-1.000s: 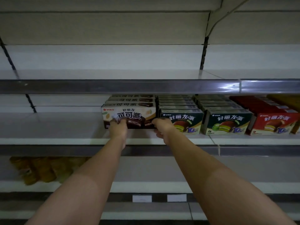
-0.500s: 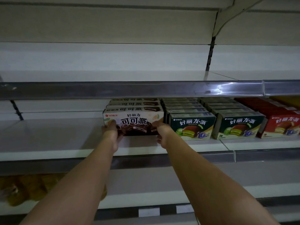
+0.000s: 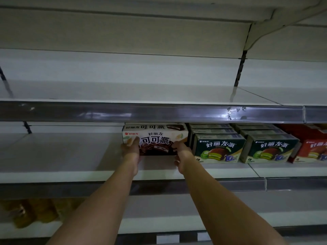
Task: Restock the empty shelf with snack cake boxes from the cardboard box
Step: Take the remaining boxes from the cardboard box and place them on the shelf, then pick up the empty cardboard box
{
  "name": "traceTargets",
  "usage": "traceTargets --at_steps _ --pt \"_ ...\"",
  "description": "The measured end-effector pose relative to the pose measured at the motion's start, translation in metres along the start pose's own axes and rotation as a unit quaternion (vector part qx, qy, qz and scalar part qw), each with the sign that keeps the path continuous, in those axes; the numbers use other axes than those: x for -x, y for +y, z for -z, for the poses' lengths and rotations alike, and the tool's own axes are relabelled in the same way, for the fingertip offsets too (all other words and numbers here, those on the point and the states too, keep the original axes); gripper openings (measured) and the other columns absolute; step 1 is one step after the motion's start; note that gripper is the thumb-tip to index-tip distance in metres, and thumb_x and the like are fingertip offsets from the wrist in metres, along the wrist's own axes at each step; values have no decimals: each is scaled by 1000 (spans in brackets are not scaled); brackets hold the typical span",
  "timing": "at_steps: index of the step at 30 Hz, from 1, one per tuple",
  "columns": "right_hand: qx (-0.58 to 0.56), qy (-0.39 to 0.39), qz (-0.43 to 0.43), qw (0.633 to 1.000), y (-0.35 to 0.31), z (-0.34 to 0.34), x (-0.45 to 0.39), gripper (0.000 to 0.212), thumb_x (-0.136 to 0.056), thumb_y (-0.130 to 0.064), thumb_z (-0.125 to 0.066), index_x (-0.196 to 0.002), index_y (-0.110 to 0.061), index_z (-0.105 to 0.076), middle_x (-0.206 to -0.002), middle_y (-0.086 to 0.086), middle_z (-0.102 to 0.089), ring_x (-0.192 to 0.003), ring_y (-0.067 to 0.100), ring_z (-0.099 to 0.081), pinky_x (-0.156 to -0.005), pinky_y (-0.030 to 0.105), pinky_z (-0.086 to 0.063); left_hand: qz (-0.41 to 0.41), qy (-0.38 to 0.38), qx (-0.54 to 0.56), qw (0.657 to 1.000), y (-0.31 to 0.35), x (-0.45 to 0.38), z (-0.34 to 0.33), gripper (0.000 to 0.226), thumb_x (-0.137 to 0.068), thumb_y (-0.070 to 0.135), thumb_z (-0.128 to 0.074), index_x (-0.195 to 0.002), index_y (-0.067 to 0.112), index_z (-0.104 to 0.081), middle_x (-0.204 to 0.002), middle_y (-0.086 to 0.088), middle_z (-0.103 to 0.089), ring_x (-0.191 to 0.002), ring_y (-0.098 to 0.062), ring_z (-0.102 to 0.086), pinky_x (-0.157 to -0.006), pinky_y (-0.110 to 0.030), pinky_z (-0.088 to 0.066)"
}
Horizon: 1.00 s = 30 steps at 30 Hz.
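A white and brown cocoa snack cake box (image 3: 155,137) stands at the front of a row of like boxes on the middle shelf (image 3: 70,167), partly under the upper shelf's rail. My left hand (image 3: 131,152) holds its lower left corner, thumb up on the front face. At the lower right corner, my right hand (image 3: 183,155) grips the box, its fingers tucked beside the neighbouring green box. The cardboard box is out of view.
Rows of green snack cake boxes (image 3: 219,149) (image 3: 270,149) and red ones (image 3: 313,151) fill the shelf to the right. The grey price rail (image 3: 159,112) of the upper shelf hangs just above the boxes. Yellowish bagged goods (image 3: 30,211) lie on the lower shelf at left.
Both hands have moved deeper into the shelf with the cocoa box, which now sits further back under the upper rail. My view has tilted upward.
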State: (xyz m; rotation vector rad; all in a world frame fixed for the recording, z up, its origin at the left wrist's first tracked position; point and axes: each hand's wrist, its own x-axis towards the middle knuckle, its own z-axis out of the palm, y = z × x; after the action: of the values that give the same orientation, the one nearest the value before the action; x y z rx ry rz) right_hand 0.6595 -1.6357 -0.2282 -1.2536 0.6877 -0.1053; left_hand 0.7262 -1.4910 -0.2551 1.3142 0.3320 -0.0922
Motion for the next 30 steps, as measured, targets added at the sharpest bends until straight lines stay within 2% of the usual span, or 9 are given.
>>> traceTargets --at_steps 5,9,12,15,17,19,22,27,30 --pt "2 24 9 1000 1 -3 4 57 -86 -20 -57 -138 -5 -41 -106 8 -47 -72 16 -38 -69 33 -37 -15 10 -51 999 2 8 5 44 -92 35 -56 -129 17 -41 -129 -13 -53 -114 -33 -54 -98 -46 -47" --pt "21 12 9 1000 -3 -1 16 56 -91 -20 -54 -143 -11 -36 -124 9 -47 -92 22 -43 -78 35 -36 -3 -9 -95 995 9 17 14 47 -97 39 -46 -138 16 -36 -133 -14 -49 -116 -34 -50 -98 -45 -45" --pt "49 -3 17 999 -7 2 27 50 -92 -20 -52 -139 -13 -40 -121 7 -48 -91 21 -47 -83 36 -40 -7 8 -119 993 15 27 15 49 -100 41 -38 -139 13 -37 -133 -14 -49 -116 -34 -50 -98 -46 -45" --pt "59 -21 25 998 -8 9 43 45 -93 -19 -52 -136 -15 -42 -128 5 -47 -116 26 -45 -94 38 -39 -40 17 -146 988 19 44 13 46 -100 41 -37 -134 11 -45 -127 -17 -55 -111 -35 -54 -93 -42 -44" --pt "61 -26 37 997 -6 21 53 45 -93 -19 -53 -137 -16 -42 -127 4 -47 -120 27 -44 -98 39 -39 -59 9 -155 986 19 58 6 45 -99 40 -40 -132 10 -50 -133 -16 -53 -115 -34 -52 -100 -43 -41" --pt "71 -25 46 996 -3 37 61 45 -93 -20 -53 -136 -15 -41 -129 7 -48 -117 28 -46 -97 40 -40 -78 2 -145 986 19 78 -5 39 -101 32 -41 -124 4 -54 -129 -18 -55 -115 -33 -52 -101 -41 -40" --pt "69 -16 53 996 0 68 74 49 -93 -18 -54 -139 -12 -40 -137 11 -46 -117 27 -45 -94 38 -38 -88 -7 -143 986 13 110 -22 31 -101 31 -39 -105 6 -57 -110 -16 -60 -97 -28 -54 -91 -38 -42" --pt "53 41 62 996 4 147 105 56 -94 -22 -55 -145 -12 -34 -147 11 -37 -130 32 -39 -91 35 -36 -104 -74 -182 975 -12 170 -59 39 -101 34 -38 -114 4 -61 -111 -13 -58 -105 -28 -52 -91 -36 -39" --pt "60 93 88 990 8 198 127 56 -96 -23 -53 -145 -7 -32 -147 13 -36 -131 31 -37 -96 35 -34 -104 -113 -233 960 -30 208 -84 44 -101 37 -38 -107 0 -62 -109 -21 -61 -103 -33 -55 -88 -39 -43"
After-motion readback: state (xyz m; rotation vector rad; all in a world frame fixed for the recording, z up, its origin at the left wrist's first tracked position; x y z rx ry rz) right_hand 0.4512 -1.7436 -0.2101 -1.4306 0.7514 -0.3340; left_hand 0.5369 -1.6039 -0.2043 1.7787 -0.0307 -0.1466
